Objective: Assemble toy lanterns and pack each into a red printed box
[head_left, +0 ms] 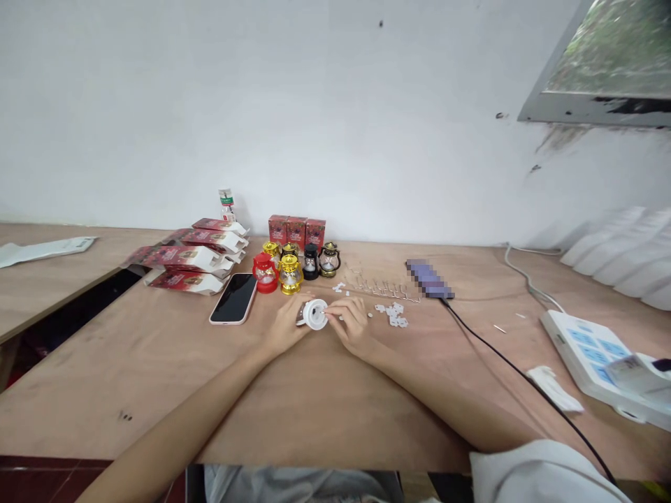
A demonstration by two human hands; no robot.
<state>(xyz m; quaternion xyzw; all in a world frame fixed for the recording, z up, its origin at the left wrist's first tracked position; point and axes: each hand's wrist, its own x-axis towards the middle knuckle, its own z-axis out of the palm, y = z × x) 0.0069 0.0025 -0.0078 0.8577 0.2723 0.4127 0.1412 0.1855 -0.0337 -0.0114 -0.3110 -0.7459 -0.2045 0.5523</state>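
My left hand (284, 327) is closed around a small white round lantern part (314, 314), holding it just above the wooden table (325, 398). My right hand (352, 323) pinches at the right side of the same part, fingers pressed together on something too small to make out. Just beyond my hands stand several tiny lanterns: a red one (265, 272), a gold one (290, 274), a black one (311, 261) and a dark clear one (330, 259). Small white pieces (394, 314) lie scattered to the right of my right hand.
A phone (234, 298) lies face up left of my hands. Flat red cartons (189, 257) are stacked at the left, with three upright red boxes (296, 229) and a small bottle (226, 203) behind. A black cable (503, 356) crosses to a white device (597, 363) at right.
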